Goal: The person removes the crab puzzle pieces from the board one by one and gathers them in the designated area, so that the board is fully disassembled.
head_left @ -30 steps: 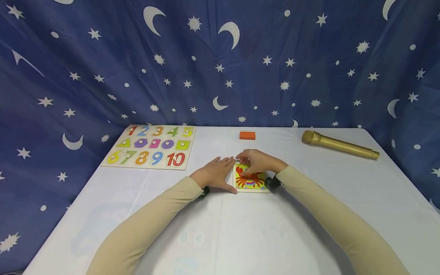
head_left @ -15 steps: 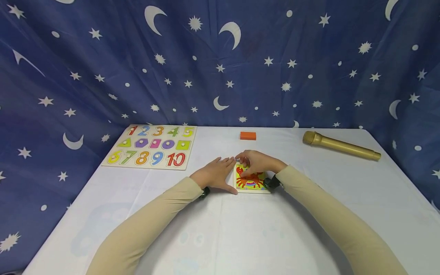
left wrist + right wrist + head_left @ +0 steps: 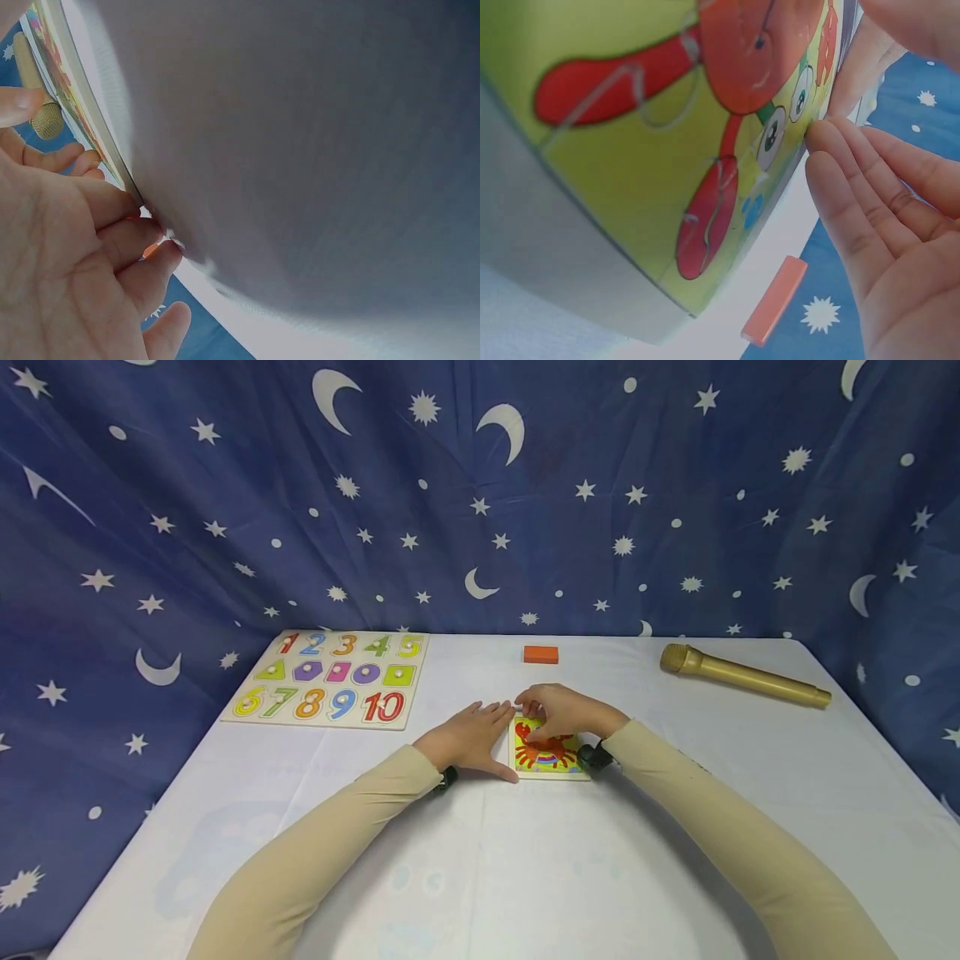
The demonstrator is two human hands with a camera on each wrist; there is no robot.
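Note:
A small square puzzle board with a red crab on yellow lies flat near the middle of the table. Beside its left edge rests my left hand, fingers spread nearly straight; in the left wrist view its fingertips are by the board's edge. My right hand arches over the upper part of the board. Close up in the right wrist view, its fairly straight fingers reach the far edge of the crab picture, while the thumb extends over the board. Part of the crab is hidden under this hand.
To the left lies a number and shape puzzle board with knobbed pieces. An orange block sits behind the hands, and a gold microphone lies at the back right. A blue star-patterned curtain hangs behind the white-covered table.

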